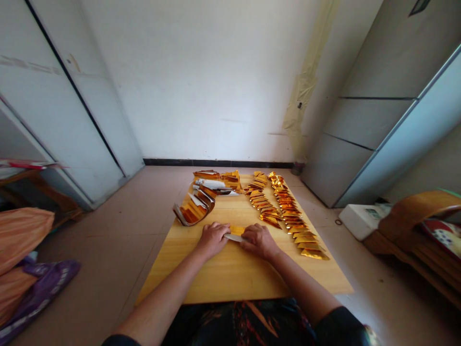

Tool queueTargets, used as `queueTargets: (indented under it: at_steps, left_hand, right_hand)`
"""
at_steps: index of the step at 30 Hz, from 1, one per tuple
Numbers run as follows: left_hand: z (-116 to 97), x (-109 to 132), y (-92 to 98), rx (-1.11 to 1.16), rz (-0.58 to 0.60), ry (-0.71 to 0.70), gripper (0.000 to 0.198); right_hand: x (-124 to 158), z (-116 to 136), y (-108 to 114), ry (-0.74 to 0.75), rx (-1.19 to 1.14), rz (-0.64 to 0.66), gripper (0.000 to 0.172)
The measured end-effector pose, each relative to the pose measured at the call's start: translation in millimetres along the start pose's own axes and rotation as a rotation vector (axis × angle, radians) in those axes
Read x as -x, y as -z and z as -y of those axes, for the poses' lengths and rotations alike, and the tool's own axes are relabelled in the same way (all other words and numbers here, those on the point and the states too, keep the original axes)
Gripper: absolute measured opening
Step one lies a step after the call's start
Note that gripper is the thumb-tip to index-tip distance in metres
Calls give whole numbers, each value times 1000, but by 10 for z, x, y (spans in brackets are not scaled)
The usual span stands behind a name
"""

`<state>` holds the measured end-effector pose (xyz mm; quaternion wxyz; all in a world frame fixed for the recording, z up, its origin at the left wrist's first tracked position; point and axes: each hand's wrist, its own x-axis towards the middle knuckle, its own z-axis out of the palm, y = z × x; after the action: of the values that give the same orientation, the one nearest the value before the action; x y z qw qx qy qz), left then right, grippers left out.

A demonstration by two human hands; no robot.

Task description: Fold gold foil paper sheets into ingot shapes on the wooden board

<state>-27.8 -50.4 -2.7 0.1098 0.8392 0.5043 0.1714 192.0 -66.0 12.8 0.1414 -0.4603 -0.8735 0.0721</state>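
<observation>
My left hand [214, 236] and my right hand [260, 241] are close together over the middle of the wooden board. Between them is a sheet of gold foil paper [234, 237], its pale side rolled or folded over toward me and a gold strip showing behind. Fingers of both hands are closed on its two ends; the fingertips are partly hidden. Ahead of my left hand lies a curled stack of gold foil sheets [192, 211]. Beyond my right hand a row of folded gold foil pieces [264, 204] overlaps, and a longer row of gold pieces [293, 218] runs along the right side.
The low board [216, 283] stands in front of my lap. More foil sheets [230, 180] lie at its far left edge. Orange and purple bags [39, 288] are on the left, a white box [362, 220] and wooden furniture [406, 226] on the right. A wall [216, 86] rises ahead.
</observation>
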Motion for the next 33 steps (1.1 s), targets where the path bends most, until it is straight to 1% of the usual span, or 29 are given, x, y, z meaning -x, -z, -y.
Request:
queueTargets:
  at_steps: [2, 5, 9, 16, 19, 23, 27, 30, 33]
  left_hand:
    - [4, -10, -11, 31, -23, 18, 22]
    - [10, -19, -13, 63, -36, 41, 22]
    - [22, -21, -25, 82, -44, 53, 22]
    - [40, -2, -23, 100, -55, 33, 24]
    - [30, 7, 8, 108, -48, 25, 23]
    - [3, 1, 37, 100, -39, 13, 24]
    - [6, -20, 0, 38, -61, 6, 20]
    - [32, -20, -38, -2, -65, -8, 23]
    - [28, -7, -35, -26, -62, -28, 24]
  right_hand:
    - [34, 9, -6, -3, -9, -12, 22]
    - [52, 3, -34, -50, -33, -43, 12]
    - [30, -42, -91, -110, -91, -94, 17]
    - [7, -79, -139, -117, -105, -130, 20]
    - [16, -53, -119, -126, -86, -125, 19]
    - [75, 5, -106, -88, -76, -120, 13]
    - [143, 54, -134, -60, -26, -119, 11]
    - [156, 67, -155, -60, -2, -118, 12]
    - [151, 66, -151, -68, -16, -125, 13]
